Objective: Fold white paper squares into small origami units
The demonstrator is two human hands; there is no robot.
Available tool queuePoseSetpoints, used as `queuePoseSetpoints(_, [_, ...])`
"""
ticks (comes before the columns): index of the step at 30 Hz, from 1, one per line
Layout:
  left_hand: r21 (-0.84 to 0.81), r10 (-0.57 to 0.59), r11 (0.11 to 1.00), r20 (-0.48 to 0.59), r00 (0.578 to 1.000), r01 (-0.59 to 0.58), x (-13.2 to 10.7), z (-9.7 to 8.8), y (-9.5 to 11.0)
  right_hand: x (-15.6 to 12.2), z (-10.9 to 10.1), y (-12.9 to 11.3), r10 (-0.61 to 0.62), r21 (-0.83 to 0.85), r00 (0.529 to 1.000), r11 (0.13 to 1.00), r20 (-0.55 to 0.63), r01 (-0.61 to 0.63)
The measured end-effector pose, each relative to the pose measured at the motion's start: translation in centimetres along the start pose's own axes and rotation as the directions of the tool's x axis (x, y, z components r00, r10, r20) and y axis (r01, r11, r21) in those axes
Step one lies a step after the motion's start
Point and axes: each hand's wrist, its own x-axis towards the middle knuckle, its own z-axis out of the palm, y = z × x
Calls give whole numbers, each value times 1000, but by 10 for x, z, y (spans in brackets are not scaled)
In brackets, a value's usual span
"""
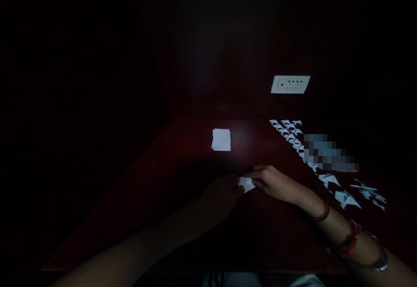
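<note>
A small white piece of folded paper [246,185] lies between my two hands, low over the dark red table [182,161]. My left hand [226,193], in deep shadow, has its fingers closed on the paper's left edge. From the other side my right hand [265,180] pinches the right edge with thumb and fingers. The fold's details are too small and dim to make out. Beyond the hands sits a stack of square white paper [221,140].
Several folded white paper shapes [293,139] run in rows along the right side. Near them lie a blurred-out flat object [330,152] and a heap of thin paper scraps [369,193]. A white wall socket [290,84] is set above the table's back edge.
</note>
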Motion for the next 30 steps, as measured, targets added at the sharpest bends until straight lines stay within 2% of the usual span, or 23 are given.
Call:
queuePoseSetpoints(5, [-14, 10, 1000, -26, 1000, -10, 2, 0, 0, -7, -5, -8, -16, -201, 999, 979, 34, 23])
queuePoseSetpoints(8, [-22, 24, 999, -14, 1000, -25, 2, -6, 1, -10, -8, -14, -24, -260, 999, 965, 42, 34])
queuePoseSetpoints(14, [-76, -15, 997, 33, 999, 17, 3, -18, 2, -8, -4, -12, -85, -176, 996, 980, 22, 87])
queuePoseSetpoints(23, [-95, -7, 995, 36, 999, 11, 3, -14, -6, -4, -5, -5, -99, -111, 995, 989, 32, 102])
queuePoseSetpoints(30, [-88, 31, 996, 24, 999, -29, 4, -13, -8, -4, -7, -1, -111, -134, 993, 984, 36, 115])
